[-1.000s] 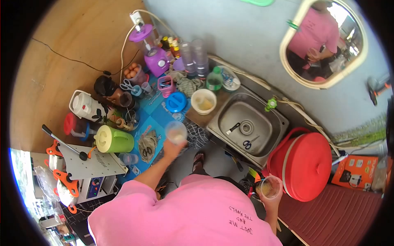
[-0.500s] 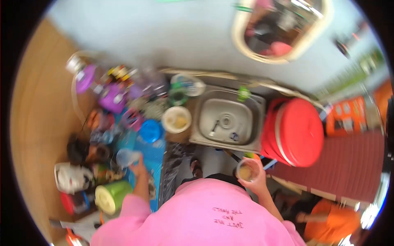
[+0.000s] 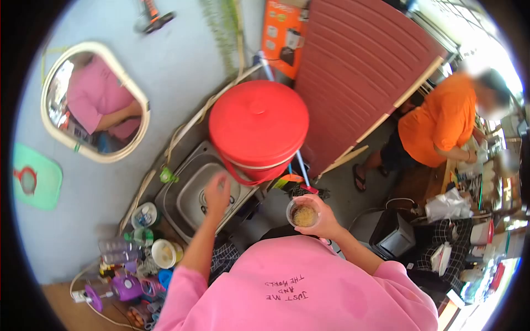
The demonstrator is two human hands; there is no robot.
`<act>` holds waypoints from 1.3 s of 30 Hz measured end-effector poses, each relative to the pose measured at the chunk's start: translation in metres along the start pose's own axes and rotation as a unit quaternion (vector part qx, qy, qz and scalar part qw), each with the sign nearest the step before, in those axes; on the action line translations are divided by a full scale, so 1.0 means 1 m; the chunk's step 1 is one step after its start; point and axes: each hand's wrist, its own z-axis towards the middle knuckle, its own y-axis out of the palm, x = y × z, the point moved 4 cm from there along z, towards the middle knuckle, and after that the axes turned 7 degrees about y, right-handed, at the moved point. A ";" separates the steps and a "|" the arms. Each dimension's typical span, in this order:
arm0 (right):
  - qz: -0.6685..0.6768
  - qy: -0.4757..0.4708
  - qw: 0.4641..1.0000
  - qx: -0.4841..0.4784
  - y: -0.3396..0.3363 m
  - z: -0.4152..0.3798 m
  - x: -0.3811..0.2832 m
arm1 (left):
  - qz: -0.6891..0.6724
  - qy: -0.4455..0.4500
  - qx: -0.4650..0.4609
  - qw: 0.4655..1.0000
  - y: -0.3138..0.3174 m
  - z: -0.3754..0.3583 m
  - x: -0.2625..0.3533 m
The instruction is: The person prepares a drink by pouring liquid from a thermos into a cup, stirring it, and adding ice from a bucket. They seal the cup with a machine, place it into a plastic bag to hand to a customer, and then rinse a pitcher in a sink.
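- A clear cup (image 3: 298, 205) of pale yellow bits (image 3: 305, 217) sat clasped in the right hand (image 3: 324, 219); its open top called for a level, steady grip.
- The left hand (image 3: 218, 192) hung over the steel sink (image 3: 192, 190), too blurred to tell its spread.
- A red lidded tub (image 3: 258, 124) stood beside the sink.
- Farther off, a person (image 3: 436, 122) leaned at a cluttered counter (image 3: 449, 172).

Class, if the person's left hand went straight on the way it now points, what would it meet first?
Probably the red lidded container, just ahead of the left hand, though the hand's height over the sink is unclear.
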 end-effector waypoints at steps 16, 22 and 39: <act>-0.013 0.076 0.897 0.434 -0.190 -0.186 0.061 | 0.329 0.218 -0.518 0.759 0.194 0.287 0.043; 0.006 0.101 0.890 0.445 -0.182 -0.190 0.062 | 0.298 0.201 -0.500 0.788 0.149 0.295 0.119; 0.025 0.037 0.921 0.386 -0.121 -0.070 0.040 | -0.338 -0.157 -0.486 0.790 0.170 0.189 0.069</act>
